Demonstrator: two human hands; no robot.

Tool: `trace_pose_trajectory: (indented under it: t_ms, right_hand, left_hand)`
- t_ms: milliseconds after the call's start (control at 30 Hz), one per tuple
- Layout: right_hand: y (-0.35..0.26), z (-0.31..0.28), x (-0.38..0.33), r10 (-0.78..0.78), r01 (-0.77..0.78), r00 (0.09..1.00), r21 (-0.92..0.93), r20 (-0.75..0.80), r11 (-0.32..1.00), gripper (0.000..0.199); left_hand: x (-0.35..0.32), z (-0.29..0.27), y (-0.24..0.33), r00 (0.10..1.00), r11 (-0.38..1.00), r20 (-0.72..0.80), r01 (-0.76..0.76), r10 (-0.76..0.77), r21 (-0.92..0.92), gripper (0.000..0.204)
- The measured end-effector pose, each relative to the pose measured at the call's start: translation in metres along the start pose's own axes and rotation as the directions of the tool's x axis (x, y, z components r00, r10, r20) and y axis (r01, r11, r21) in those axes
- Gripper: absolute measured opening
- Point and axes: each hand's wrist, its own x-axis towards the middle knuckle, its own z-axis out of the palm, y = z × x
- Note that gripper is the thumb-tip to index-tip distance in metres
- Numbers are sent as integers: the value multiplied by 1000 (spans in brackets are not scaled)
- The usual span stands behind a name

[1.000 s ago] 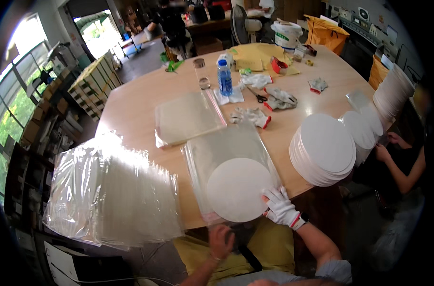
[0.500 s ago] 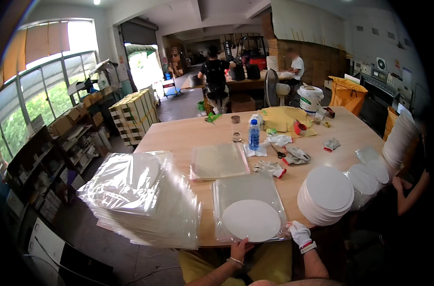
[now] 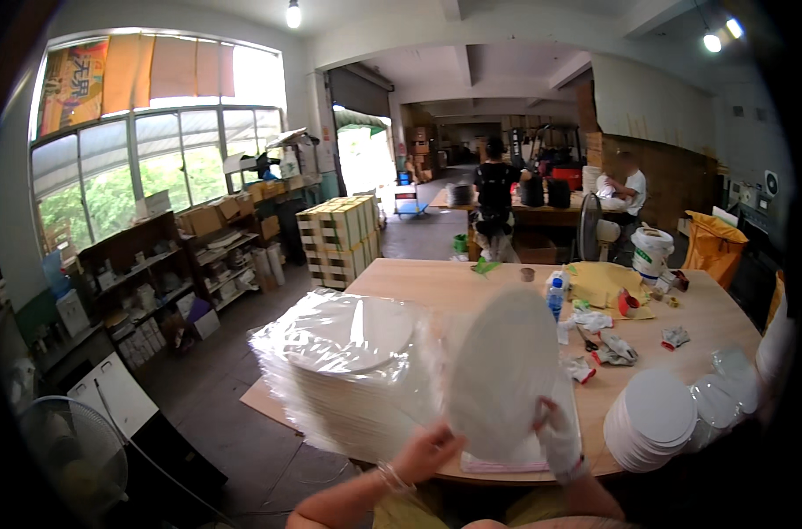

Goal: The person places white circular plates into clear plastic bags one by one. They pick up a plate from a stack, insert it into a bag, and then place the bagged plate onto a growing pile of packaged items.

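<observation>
A white round disc (image 3: 505, 375) stands tilted up over the table's near edge, smeared by motion. Clear film seems to surround it, though the blur hides how it lies. My bare left hand (image 3: 430, 450), a bracelet at its wrist, is closed at the lower left side of the disc. At the lower right side my right hand (image 3: 560, 438), in a white glove with bare fingertips, grips its edge. Beneath lie flat clear plastic bags (image 3: 507, 465), mostly hidden. Just left is a tall stack of bagged discs (image 3: 357, 379) in shiny film.
A stack of bare white discs (image 3: 652, 414) stands at the right, with film-wrapped discs (image 3: 714, 401) beside it. Farther back are work gloves (image 3: 614, 349), scissors (image 3: 586, 340), a water bottle (image 3: 555, 298), yellow sheets (image 3: 599, 286) and a white bucket (image 3: 652, 254). Two people work at another table.
The disc and its film have been raised from lying flat to a steep tilt. Both hands have come up with it, and the head view has turned left.
</observation>
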Motion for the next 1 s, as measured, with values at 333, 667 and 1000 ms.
trace_pose_trajectory:
  t_ms: [333,667,1000]
  right_hand:
    - [-59,207,157,273,-127,810,-300,519,946,34]
    - [-17,174,136,15,-81,893,129,450,988,46]
    - [-6,-182,-49,-118,-122,985,-991,-128,55,20]
  left_hand:
    - [2,-230,-52,629,765,-761,410,157,497,88]
    - [71,-244,-50,807,256,410,-542,426,800,52]
    - [59,-199,4,989,590,-122,51,80,806,58]
